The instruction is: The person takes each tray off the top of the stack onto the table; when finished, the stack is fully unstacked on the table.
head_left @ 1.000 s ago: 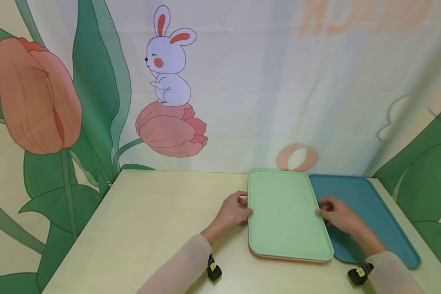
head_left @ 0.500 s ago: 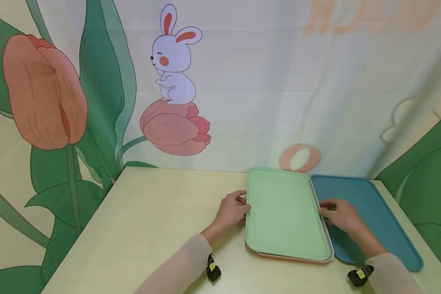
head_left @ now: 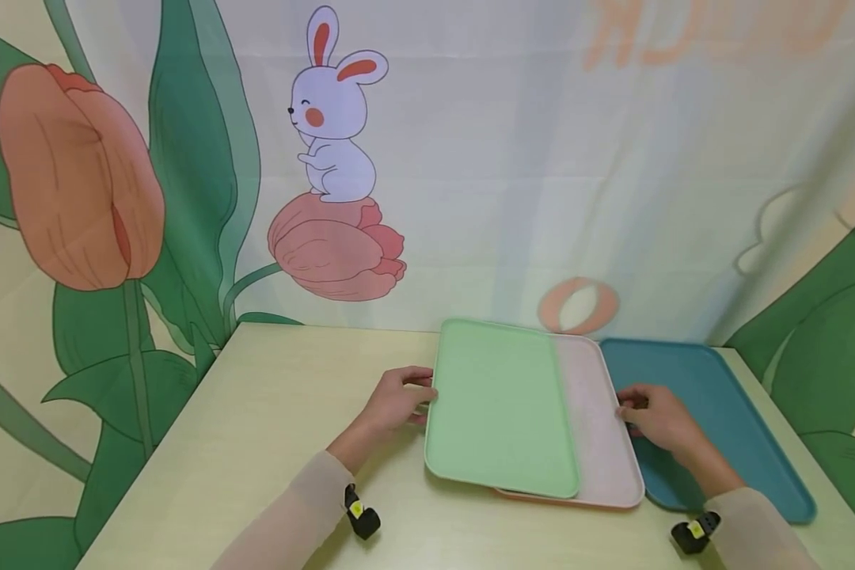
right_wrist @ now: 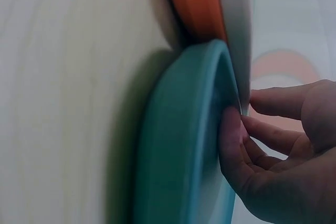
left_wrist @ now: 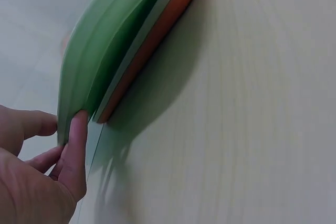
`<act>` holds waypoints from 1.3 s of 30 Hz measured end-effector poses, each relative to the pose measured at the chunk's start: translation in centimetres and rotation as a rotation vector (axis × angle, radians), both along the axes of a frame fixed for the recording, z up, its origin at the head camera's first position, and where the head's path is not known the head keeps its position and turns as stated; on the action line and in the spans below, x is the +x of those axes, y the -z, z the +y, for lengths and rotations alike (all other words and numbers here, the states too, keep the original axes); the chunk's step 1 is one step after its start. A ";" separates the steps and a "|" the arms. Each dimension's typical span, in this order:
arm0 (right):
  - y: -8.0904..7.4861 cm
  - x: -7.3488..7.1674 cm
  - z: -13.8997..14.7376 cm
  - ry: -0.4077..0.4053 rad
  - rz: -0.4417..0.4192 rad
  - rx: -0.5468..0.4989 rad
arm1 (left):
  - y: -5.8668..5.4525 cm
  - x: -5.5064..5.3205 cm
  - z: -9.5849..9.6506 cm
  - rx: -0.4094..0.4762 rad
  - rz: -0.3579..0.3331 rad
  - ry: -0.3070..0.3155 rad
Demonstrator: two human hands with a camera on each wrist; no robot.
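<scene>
My left hand (head_left: 393, 402) pinches the left rim of a light green tray (head_left: 502, 408), thumb on top and fingers beneath. That tray lies partly over a pale pinkish-white tray (head_left: 604, 443), its left side raised and jutting past the stack. Under the pale tray shows the side of an orange tray (left_wrist: 167, 19), seen in the left wrist view. With thumb and fingers, my right hand (head_left: 657, 419) holds the right edge of the pale tray. A blue tray (head_left: 730, 431) lies on the right, partly beneath my right hand; its rim meets the orange tray in the right wrist view.
A pale wooden table (head_left: 256, 443) carries the trays, with bare surface on the left. Behind it hangs a printed curtain (head_left: 470, 158) with a rabbit and tulips, close to the trays' far edges. Black wrist cameras (head_left: 362, 513) sit on both sleeves.
The green tray has slid left with my left hand, turning slightly and uncovering the right part of the pale tray. My right hand has stayed nearly in place at the stack's right edge.
</scene>
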State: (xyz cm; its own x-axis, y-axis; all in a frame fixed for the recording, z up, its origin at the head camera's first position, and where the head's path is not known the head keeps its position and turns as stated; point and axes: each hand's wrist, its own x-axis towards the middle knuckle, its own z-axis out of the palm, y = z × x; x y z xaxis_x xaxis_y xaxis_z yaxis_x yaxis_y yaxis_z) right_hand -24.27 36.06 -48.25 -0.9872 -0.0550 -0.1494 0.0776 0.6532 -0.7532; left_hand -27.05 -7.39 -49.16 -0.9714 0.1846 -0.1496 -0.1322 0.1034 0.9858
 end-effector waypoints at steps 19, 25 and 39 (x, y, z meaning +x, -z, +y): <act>0.1 -0.1 0.1 0.011 -0.028 0.001 | -1.5 0.5 -10.0 -0.167 -0.028 -0.072; 0.0 -0.1 0.2 0.003 -0.035 0.001 | -1.4 0.5 -11.6 -0.192 -0.021 -0.074; -0.4 -0.3 -0.1 -0.016 -0.029 0.000 | -0.3 0.6 -12.3 -0.212 -0.035 -0.037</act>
State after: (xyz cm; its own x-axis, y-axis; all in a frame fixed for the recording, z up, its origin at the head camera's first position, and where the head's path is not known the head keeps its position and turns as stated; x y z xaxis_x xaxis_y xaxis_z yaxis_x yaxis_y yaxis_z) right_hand -24.58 36.00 -47.84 -0.9814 -0.0712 -0.1781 0.0887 0.6548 -0.7505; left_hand -26.44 -19.68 -48.87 -0.9704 0.1097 -0.2153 -0.1737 0.3027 0.9371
